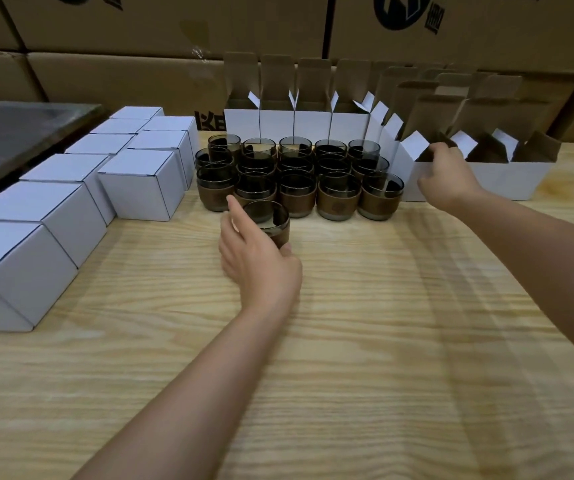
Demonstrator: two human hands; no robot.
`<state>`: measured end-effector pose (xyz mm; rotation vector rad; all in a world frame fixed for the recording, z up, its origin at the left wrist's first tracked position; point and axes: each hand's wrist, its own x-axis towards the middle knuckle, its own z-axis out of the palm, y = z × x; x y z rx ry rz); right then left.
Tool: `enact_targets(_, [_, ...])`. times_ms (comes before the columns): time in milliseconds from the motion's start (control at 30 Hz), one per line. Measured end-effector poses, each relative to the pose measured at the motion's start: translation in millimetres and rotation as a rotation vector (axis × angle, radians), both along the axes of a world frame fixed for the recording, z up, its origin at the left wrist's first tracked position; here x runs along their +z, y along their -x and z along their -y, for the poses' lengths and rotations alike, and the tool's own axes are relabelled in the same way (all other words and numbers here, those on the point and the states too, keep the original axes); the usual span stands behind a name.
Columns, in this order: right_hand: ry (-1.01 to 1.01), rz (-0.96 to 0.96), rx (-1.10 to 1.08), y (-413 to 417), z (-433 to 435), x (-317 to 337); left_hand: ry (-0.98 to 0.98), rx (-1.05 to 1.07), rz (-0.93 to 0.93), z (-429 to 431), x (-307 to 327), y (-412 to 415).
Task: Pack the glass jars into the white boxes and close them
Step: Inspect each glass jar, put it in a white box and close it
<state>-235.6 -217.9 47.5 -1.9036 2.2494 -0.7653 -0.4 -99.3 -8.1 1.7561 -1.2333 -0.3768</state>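
My left hand grips a smoked glass jar with a brown band, just in front of a block of several like jars on the wooden table. My right hand reaches to the right and grips the top edge of an open white box, fingers curled over its rim. More open white boxes with raised brown flaps stand in a row behind the jars and to the right. Several closed white boxes are lined up on the left.
Large brown cartons are stacked along the back. A dark flat panel lies at the far left behind the closed boxes. The pale wooden tabletop stretches bare in front of me.
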Motion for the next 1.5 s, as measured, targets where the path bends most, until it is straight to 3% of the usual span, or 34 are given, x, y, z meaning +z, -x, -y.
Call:
enact_targets(100, [0.029,-0.038,-0.001,4,-3,0,0.079,0.031,-0.027,-3,1,2])
enact_targets(200, [0.063,-0.059,-0.012,7,-13,-4,0.287,0.032,-0.046,-7,3,3])
enact_targets(333, [0.117,-0.093,-0.026,8,-39,-10,0.517,-0.137,0.017,-15,6,8])
enact_targets(500, [0.200,-0.122,-0.050,-3,-88,-15,0.646,-0.341,0.059,-19,6,9])
enact_targets(833, [0.328,-0.130,0.170,-105,-170,-21,0.530,-0.647,-0.043,-18,0,7])
enact_targets(1100, [0.365,0.068,0.316,-135,-177,-9,0.437,-0.656,-0.198,-10,1,2])
enact_targets(1300, [0.581,-0.021,0.294,-112,-161,-14,0.444,-0.641,-0.250,-12,1,4])
enact_targets(1500, [0.400,0.601,0.255,-94,-149,-25,0.459,-0.544,-0.325,-12,0,4])
